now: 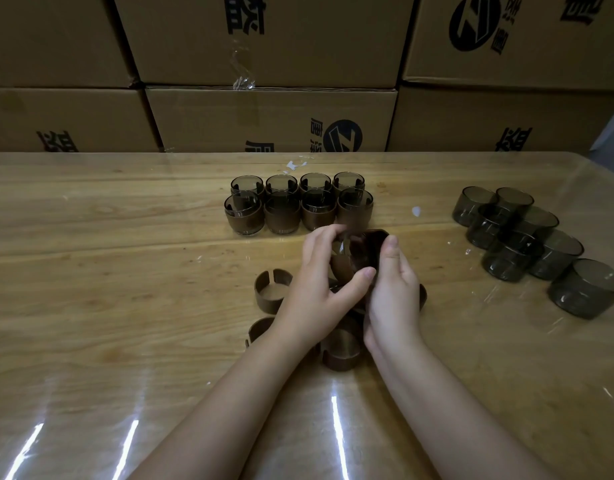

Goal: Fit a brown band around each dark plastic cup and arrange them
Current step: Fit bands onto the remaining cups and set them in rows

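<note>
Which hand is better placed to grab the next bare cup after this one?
Probably the right hand: bare cups sit on its side; the left hand is nearer the loose bands. Both now grip one cup.

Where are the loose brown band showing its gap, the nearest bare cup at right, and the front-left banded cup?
Loose brown band point(265, 301): head view, near outer wall.
Nearest bare cup point(582, 299): head view, side wall.
Front-left banded cup point(244, 221): head view, its band.
</note>
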A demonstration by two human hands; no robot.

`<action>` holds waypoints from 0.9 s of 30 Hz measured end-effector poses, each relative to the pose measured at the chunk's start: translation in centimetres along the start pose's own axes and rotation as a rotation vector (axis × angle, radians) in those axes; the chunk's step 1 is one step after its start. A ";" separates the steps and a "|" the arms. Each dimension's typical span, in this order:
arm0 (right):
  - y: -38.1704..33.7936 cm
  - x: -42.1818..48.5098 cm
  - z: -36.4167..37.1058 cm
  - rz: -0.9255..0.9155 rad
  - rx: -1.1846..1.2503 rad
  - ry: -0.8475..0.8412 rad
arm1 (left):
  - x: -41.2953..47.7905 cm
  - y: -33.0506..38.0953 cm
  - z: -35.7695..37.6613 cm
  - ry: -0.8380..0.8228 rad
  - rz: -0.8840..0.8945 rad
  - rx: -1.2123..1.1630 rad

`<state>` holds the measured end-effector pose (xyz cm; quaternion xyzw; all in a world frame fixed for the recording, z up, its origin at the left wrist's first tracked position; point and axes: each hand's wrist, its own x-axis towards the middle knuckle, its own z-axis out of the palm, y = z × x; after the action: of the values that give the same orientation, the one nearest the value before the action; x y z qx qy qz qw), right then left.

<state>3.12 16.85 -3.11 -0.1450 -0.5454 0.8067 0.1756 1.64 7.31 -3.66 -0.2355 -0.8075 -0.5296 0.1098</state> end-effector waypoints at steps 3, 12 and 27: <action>0.0 0.0 0.1 0.020 0.012 0.016 | 0.0 -0.1 0.1 -0.003 0.009 0.015; -0.1 -0.1 0.0 0.055 0.040 0.033 | -0.1 0.1 0.2 0.003 0.046 0.066; 0.3 0.1 0.0 0.040 0.099 0.072 | -0.3 0.7 0.1 -0.022 0.104 0.171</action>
<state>2.97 16.83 -3.46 -0.1760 -0.4951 0.8302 0.1860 2.23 7.53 -3.27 -0.2724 -0.8377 -0.4496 0.1479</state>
